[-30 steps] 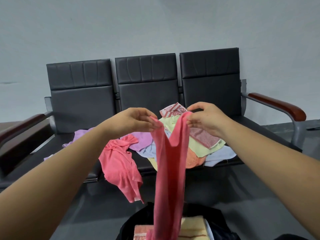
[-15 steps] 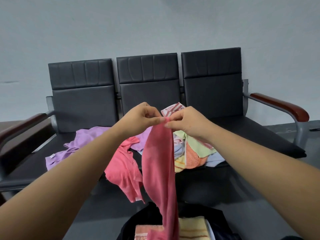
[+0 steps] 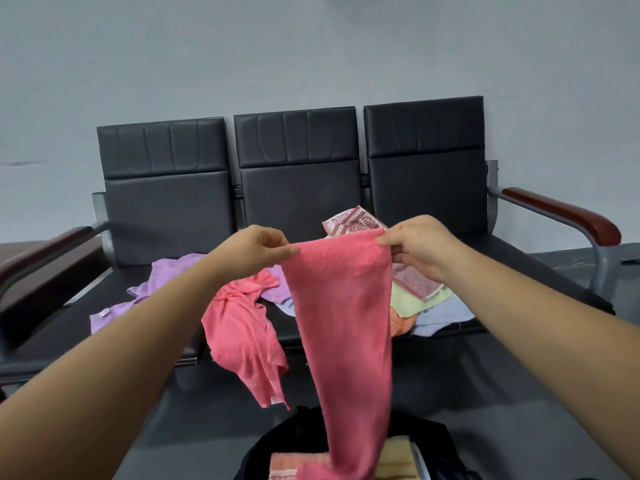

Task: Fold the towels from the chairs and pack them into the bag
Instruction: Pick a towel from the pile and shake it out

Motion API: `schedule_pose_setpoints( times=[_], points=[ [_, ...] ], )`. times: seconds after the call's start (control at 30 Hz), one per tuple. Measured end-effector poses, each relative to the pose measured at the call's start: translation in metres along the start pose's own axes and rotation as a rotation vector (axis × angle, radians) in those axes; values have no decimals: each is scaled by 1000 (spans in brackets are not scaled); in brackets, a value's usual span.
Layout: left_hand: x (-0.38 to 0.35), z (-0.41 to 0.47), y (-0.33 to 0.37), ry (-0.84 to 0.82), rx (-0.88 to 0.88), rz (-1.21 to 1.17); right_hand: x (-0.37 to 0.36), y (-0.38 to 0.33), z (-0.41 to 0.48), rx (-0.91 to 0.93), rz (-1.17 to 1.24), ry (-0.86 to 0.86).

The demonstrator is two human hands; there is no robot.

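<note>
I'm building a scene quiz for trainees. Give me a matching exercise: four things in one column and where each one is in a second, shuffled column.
Things
1. nearer pink towel
2. farther pink towel
3. purple towel
4. black bag

Places
A. on the floor, with folded towels inside
B. lying on the chairs, left side
C. hanging from the left hand and right hand
D. draped over the chairs' front edge

Pairs: 1-C, 2-D, 3-B, 4-A

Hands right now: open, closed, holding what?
Left hand: pinches one top corner of the hanging pink towel.
Right hand: pinches the other top corner.
</note>
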State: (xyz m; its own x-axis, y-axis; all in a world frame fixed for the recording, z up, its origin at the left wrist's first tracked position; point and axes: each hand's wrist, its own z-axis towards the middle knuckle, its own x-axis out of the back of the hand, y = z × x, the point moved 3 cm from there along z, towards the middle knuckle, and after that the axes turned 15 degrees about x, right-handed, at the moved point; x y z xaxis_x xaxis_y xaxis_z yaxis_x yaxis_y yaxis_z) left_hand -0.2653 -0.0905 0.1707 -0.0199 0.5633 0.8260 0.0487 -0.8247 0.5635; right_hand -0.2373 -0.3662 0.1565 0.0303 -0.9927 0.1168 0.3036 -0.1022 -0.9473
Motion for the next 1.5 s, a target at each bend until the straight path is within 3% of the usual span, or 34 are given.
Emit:
schedule_pose_setpoints(
  times=[0.07, 0.1, 0.2, 0.23, 0.3, 0.37, 0.47, 0.53, 0.67, 0.87, 1.0, 1.1, 1.13, 1.2, 1.27, 1.33, 1.5],
  points=[
    [10, 3, 12, 110, -39, 8, 1, -12, 4, 57, 4, 27],
    [17, 3, 20, 140, -78, -99, 3, -24, 8, 98, 79, 45],
    [46, -5, 44, 50, -237, -724, 11, -63, 21, 176, 487, -14],
    [53, -6, 51, -3, -275, -793, 14, -72, 24, 168, 569, -50],
    [61, -3, 58, 6, -269, -606, 17, -74, 29, 101, 501, -77],
    [62, 5, 53, 109, -194, -408, 19, -62, 33, 76, 200, -27],
    [54, 6, 48, 267, -122, -217, 20, -53, 36, 214, 23, 50],
    [46, 3, 49, 271, -135, -317, 19, -52, 35, 289, 58, 69],
    [31, -3, 55, 104, -190, -503, 4, -50, 30, 301, 73, -22],
    [13, 0, 64, 49, -195, -523, -34, -34, 9, 156, 254, -444],
    [3, 11, 50, 81, -143, -605, -52, -18, 5, 139, 254, -430],
    [-17, 18, 31, -214, -103, -972, -50, -18, 14, 129, 385, -277],
    [-29, 18, 24, -347, -85, -975, -48, -19, 18, 114, 447, -225],
    [-58, 12, 5, -496, -10, -735, -46, -19, 28, 88, 547, -168],
    [-83, 4, -11, -546, 35, -466, -44, -15, 37, 64, 560, -148],
    [-101, 3, -24, -560, 67, -455, -42, -6, 44, 46, 496, -112],
    [-127, 8, -33, -649, 127, -1038, -42, 52, 46, -131, 274, 8]
  ],
)
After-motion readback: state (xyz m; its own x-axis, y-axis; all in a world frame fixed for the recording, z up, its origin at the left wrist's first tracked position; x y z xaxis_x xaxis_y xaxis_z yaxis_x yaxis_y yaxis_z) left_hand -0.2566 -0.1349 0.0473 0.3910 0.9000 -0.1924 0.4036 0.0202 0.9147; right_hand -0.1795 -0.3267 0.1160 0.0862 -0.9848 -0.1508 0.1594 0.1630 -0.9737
